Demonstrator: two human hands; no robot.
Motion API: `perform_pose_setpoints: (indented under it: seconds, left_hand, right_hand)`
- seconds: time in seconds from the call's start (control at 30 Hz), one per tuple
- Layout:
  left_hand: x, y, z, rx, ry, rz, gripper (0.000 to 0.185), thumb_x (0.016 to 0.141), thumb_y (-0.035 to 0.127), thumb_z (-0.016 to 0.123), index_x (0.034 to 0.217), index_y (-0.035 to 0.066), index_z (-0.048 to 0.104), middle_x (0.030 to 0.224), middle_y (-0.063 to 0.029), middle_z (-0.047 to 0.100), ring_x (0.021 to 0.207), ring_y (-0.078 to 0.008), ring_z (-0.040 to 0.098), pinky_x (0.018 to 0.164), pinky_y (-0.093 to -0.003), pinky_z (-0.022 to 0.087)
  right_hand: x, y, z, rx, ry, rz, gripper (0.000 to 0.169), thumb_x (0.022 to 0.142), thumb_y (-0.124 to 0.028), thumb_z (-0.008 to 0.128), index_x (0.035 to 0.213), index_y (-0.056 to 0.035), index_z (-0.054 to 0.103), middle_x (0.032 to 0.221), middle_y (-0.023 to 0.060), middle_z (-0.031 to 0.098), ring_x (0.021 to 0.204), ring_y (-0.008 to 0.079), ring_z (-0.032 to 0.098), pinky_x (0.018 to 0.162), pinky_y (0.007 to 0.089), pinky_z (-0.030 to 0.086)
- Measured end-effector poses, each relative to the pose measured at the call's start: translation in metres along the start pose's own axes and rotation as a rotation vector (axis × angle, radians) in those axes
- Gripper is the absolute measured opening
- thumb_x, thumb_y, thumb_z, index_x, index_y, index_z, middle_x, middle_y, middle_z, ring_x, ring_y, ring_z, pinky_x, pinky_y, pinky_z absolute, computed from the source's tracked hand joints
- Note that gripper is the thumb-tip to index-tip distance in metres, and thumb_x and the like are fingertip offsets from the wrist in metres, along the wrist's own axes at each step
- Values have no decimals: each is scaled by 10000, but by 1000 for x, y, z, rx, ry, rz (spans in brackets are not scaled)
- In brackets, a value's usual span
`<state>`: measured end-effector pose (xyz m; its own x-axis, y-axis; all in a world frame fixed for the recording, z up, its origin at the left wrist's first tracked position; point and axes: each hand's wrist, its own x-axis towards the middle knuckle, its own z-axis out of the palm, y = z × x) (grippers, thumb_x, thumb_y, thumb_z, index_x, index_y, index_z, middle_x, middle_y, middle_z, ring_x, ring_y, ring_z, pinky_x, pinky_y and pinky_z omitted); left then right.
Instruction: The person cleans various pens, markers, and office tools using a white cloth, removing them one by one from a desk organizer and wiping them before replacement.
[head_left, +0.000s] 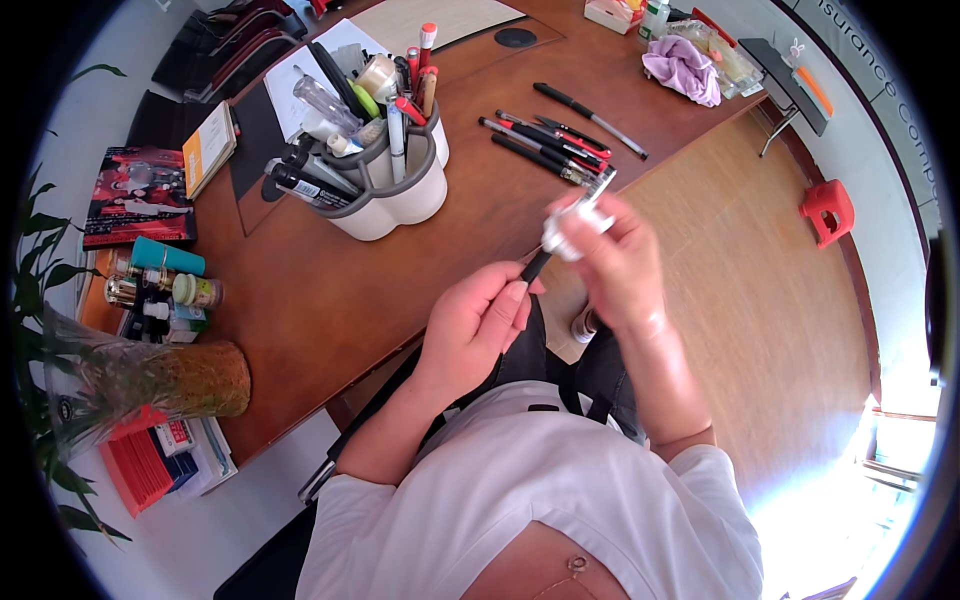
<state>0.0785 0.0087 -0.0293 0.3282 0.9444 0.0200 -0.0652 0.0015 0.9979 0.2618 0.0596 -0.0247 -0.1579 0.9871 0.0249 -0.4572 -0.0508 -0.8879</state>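
Note:
My left hand (469, 319) grips a black pen (535, 267) near one end, thumb laid along the barrel. Around the pen's upper part, my right hand (622, 266) pinches a crumpled white tissue (561, 236). The pen's clear far end shows beyond those fingers, and the tissue hides its middle. Both hands are above my lap, just off the desk's edge. Several black and red pens (551, 146) lie side by side on the brown desk (330, 292) past my right hand. A black pen with a clear barrel (592, 118) lies apart behind them.
A white and grey pen organizer (412, 196), full of pens and markers, stands on the desk. To the left are small bottles (196, 290) and a plant vase (202, 379). A purple cloth (681, 67) lies at the far right corner; a red stool (827, 212) stands on the floor.

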Motion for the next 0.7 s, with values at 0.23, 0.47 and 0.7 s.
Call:
perform_pose_setpoints:
  seconds: [0.23, 0.47, 0.7]
  left_hand:
    - [1, -2, -1, -286, -37, -142, 160, 1041, 94, 544, 1125, -18, 623, 810, -36, 618, 585, -52, 470, 524, -197, 370]
    - [6, -1, -2, -300, 34, -82, 177, 969, 36, 659, 1131, -18, 614, 862, -60, 657, 608, -52, 533, 524, -195, 415]
    - [2, -5, -8, -184, 101, 27, 195, 949, -11, 661, 1138, -19, 614, 869, -63, 659, 612, -57, 554, 518, -194, 422]
  right_hand:
    - [14, -22, -18, 181, -56, -110, 220, 945, -121, 727, 1117, 11, 684, 1018, 59, 691, 834, 76, 615, 612, 198, 448]
    - [-5, -5, 1, -137, -164, -30, 234, 940, -142, 735, 1131, -12, 695, 1057, 41, 689, 935, 111, 665, 807, 252, 549]
    - [12, -25, -40, 126, -107, -146, 193, 959, -129, 701, 1108, -9, 677, 1032, 53, 663, 959, 118, 656, 733, 215, 537]
